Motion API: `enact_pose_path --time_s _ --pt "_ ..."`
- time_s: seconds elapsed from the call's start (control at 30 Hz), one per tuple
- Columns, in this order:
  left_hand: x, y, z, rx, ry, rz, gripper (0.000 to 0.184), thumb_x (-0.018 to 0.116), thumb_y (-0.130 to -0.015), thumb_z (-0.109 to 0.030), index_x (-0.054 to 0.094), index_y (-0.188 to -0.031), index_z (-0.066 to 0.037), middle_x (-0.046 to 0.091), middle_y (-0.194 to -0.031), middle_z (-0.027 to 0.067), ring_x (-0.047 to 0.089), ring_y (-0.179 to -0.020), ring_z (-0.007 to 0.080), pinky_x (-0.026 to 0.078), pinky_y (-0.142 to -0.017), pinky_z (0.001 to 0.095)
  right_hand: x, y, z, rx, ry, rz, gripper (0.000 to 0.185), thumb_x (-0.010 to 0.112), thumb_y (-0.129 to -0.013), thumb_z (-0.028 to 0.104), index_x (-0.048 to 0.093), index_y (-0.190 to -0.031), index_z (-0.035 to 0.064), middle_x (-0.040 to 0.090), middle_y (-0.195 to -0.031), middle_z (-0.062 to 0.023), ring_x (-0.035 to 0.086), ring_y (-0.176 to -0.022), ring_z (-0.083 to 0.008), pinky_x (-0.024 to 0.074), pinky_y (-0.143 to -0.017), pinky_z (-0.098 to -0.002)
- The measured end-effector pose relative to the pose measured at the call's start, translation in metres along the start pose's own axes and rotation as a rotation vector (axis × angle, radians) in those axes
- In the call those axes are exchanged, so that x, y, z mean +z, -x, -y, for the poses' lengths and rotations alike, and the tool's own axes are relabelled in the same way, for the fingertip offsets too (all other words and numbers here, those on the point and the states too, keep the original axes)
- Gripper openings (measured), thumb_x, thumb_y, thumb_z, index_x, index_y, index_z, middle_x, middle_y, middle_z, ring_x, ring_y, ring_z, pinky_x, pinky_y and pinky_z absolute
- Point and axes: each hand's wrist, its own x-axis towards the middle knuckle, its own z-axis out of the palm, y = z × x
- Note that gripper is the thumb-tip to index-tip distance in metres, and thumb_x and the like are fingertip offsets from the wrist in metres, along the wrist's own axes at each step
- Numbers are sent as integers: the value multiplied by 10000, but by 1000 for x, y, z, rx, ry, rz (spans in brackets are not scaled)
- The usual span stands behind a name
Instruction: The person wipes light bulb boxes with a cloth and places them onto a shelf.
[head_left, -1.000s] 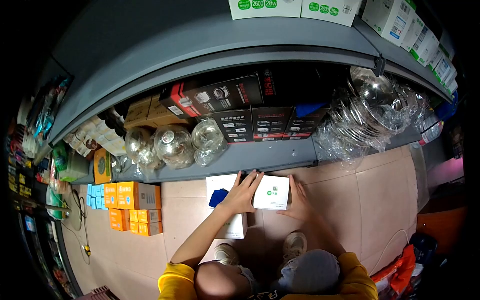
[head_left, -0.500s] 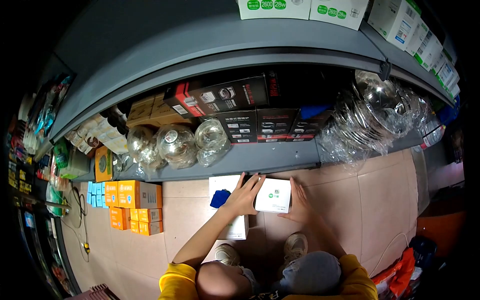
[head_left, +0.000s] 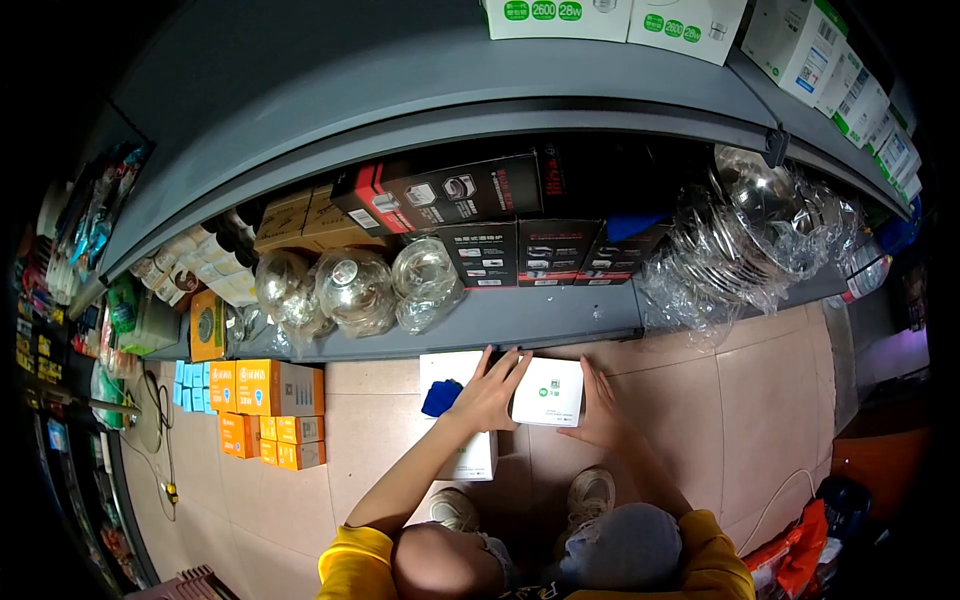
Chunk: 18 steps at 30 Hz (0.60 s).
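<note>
A small white box with a green logo and a square code on top is held between my two hands. My left hand lies along its left side, fingers pointing away from me. At its right side, my right hand presses with the fingers along the edge. Directly left of my left hand, a dark blue cloth rests on other white boxes. My left hand and forearm hide part of those boxes.
Orange boxes and small light-blue boxes are stacked on the tiled floor at left. Ahead, a grey shelf bears black boxes, plastic-wrapped metal domes and wrapped round metal pieces. A red bag lies at lower right.
The view has shifted very slightly. Both hands keep the same hold on the white box, and the blue cloth stays where it was.
</note>
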Motion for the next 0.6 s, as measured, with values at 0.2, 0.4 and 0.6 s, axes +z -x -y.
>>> enact_pose_path --time_s 0.2,0.4,0.6 --pt "0 0 -1 3 -9 1 1117 789 -475 -268 189 -1379 -2 331 -1340 207 264 -1301 291 85 -1103 475 0 0 1 34 -28 10 1149 783 -588 263 4 -1385 -13 190 -1408 -245 195 -1322 -354 113 -1091 -467" --pt "0 1 -2 -2 1 -2 1110 789 -476 -262 194 -1376 0 333 -1339 208 265 -1301 294 85 -1101 481 -4 0 6 58 -22 17 1140 780 -590 264 7 -1382 -8 205 -1398 -253 216 -1312 -364 124 -1087 -476" --pt "-1 1 -3 8 -9 0 1108 787 -482 -266 190 -1379 -9 335 -1333 208 265 -1301 296 80 -1094 503 2 2 2 5 -27 -61 1177 812 -545 237 20 -1380 -10 184 -1396 -246 187 -1307 -389 190 -1075 -441"
